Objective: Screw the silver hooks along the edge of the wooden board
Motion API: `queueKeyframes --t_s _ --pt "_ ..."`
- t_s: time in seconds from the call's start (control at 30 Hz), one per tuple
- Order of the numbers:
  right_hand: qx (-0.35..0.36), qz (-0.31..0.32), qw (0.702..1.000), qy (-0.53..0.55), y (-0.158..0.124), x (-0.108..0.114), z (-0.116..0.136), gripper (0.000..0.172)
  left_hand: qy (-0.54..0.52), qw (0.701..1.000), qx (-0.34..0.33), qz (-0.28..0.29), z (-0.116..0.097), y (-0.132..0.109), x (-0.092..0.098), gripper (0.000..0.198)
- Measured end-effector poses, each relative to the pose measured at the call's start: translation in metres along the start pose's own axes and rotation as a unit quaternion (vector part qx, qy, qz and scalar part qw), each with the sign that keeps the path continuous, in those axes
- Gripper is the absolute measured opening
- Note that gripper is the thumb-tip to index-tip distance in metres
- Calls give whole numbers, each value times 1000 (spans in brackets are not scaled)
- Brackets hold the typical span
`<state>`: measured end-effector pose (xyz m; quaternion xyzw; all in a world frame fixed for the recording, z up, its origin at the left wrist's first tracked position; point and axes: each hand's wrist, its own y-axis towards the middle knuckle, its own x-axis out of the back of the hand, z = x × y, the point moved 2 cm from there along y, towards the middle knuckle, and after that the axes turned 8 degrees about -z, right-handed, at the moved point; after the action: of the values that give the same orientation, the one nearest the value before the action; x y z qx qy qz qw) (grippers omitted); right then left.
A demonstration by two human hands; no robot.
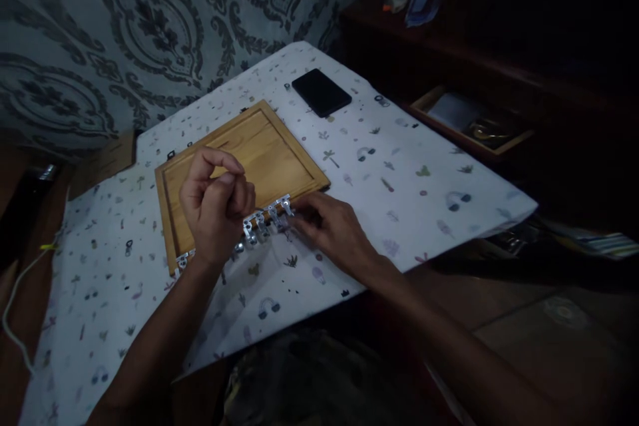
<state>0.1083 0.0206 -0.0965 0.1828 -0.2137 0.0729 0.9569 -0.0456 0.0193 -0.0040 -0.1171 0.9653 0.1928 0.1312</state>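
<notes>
A wooden panel point(264, 146) with a raised frame lies on the patterned white tablecloth. Several shiny metal hinge-like pieces point(261, 223) run along its near edge. My left hand point(214, 203) is raised over the panel's near left part, its fingers curled and thumb against them; anything inside is too small to make out. At the right end of the metal row, my right hand point(332, 226) has its fingertips pressed close to the last metal piece point(287, 205). Part of the row is hidden behind my left hand and wrist.
A black phone point(322, 92) lies beyond the panel. An open drawer point(472, 121) sits past the table's right side. A cardboard piece point(104, 165) is at the left edge, near a white cable point(10, 319). Patterned fabric point(150, 26) rises behind the table.
</notes>
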Motion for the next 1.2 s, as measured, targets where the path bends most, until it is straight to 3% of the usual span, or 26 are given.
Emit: queueKeyframes --t_s 0.13,0.2,0.37,0.6,0.83,1.2 --pt "63 -69 995 -44 -11 0 16 14 -2 1000 11 -6 -2 -3 5 12" --pt "88 -37 993 -67 -18 -8 23 17 -9 1000 6 -1 -1 -4 8 9" --pt "36 -2 992 -120 -26 -25 24 23 -20 1000 -6 11 1 -3 11 7" --pt "-7 17 993 -113 -21 -25 22 16 -35 999 -9 23 2 0 10 7" --pt "-11 4 997 -81 -22 -25 19 15 -15 1000 -13 -2 7 3 8 11" --pt "-9 13 998 -59 -21 -25 19 18 -10 1000 -20 4 9 0 5 10"
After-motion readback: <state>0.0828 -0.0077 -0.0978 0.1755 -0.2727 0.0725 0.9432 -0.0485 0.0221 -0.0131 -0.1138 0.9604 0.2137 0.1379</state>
